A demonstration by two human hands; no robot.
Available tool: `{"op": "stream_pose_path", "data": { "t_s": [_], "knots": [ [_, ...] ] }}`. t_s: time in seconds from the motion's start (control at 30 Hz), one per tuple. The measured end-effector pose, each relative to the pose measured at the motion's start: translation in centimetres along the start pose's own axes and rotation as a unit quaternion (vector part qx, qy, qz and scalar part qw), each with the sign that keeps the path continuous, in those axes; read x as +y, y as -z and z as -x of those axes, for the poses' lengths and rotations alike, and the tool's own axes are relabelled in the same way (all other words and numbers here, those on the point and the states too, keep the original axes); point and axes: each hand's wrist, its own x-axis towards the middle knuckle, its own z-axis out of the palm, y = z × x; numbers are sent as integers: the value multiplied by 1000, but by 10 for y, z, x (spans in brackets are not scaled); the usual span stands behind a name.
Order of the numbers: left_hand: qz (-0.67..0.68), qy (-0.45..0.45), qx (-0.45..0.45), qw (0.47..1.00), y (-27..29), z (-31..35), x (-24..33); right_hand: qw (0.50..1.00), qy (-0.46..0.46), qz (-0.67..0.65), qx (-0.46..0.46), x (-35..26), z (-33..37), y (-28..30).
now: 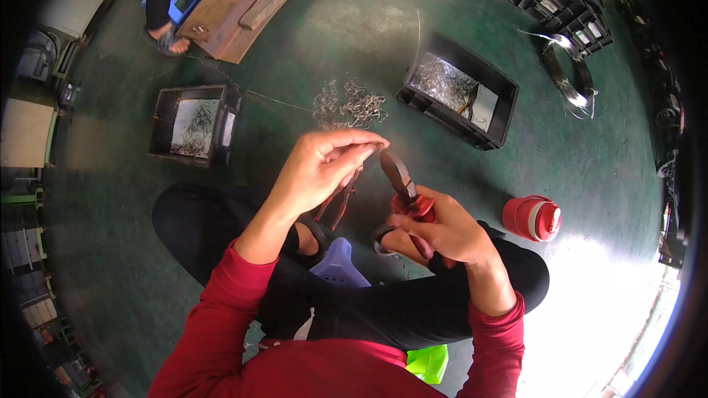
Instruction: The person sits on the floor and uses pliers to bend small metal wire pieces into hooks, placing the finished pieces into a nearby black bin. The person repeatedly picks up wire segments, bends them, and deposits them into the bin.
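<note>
My right hand [450, 228] is wrapped round the red grips of a pair of pliers [398, 175], their dark jaws pointing up and left. Close to the jaw tips, my left hand [321, 166] has thumb and forefinger pinched together. Whatever it pinches is too small to make out. Below that hand shows a second tool with thin red handles [340, 210]; whether the left hand holds it I cannot tell. Just beyond my hands, a heap of small bent wire pieces [361, 105] lies on the green floor.
Black crates holding small wire pieces stand to the left [156, 129] and right [509, 114]. A red cup [529, 218] and a wire coil [571, 74] are at right. Another person's hand [171, 40] touches a brown board [243, 7]. A purple stool [339, 265] shows between my feet.
</note>
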Motion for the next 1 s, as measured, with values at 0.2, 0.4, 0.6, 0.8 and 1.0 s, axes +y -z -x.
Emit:
{"op": "stream_pose_path", "data": {
  "t_s": [0.2,0.4,0.6,0.8,1.0],
  "knots": [
    [-186,-124,59,973,-4,3,2,999,8,42,29,4,1,2],
    [-279,-196,79,937,-5,3,1,993,9,105,51,6,-1,1],
    [-303,-214,81,925,-3,3,-2,993,-22,111,44,5,-1,2],
    [-291,-197,61,934,-4,4,-2,986,16,143,83,9,-3,0],
    [-127,-21,12,992,-7,8,-3,975,41,184,121,13,-4,-2]
  ]
}}
